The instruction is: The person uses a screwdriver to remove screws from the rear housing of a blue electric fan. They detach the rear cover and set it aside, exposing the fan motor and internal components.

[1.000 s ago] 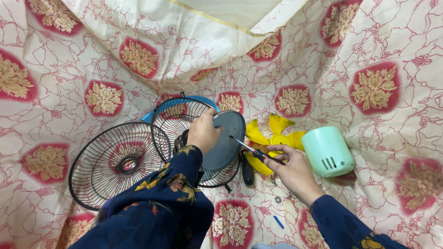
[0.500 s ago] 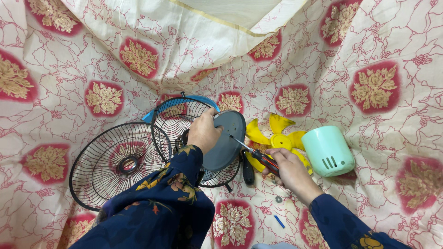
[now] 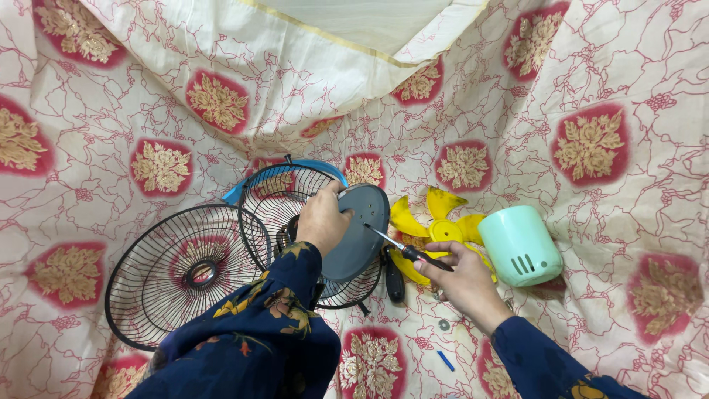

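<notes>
My left hand (image 3: 323, 219) grips the rim of a round grey fan base plate (image 3: 362, 235), holding it tilted on edge in front of a black wire fan guard (image 3: 284, 196). My right hand (image 3: 459, 272) holds a screwdriver (image 3: 406, 250) with a black and red handle; its tip touches the grey plate's face. A yellow fan blade (image 3: 436, 222) lies just behind the right hand. A mint green motor cover (image 3: 521, 246) sits to its right.
A second black wire guard (image 3: 181, 272) lies flat at the left. A blue ring (image 3: 314, 166) shows behind the upright guard. A small washer (image 3: 443, 324) and a blue bit (image 3: 445, 360) lie on the floral cloth (image 3: 605, 148) near my right wrist.
The right hand has turned on the screwdriver handle, its fingers shifting their hold while the tip stays on the grey plate. The view has tilted slightly.
</notes>
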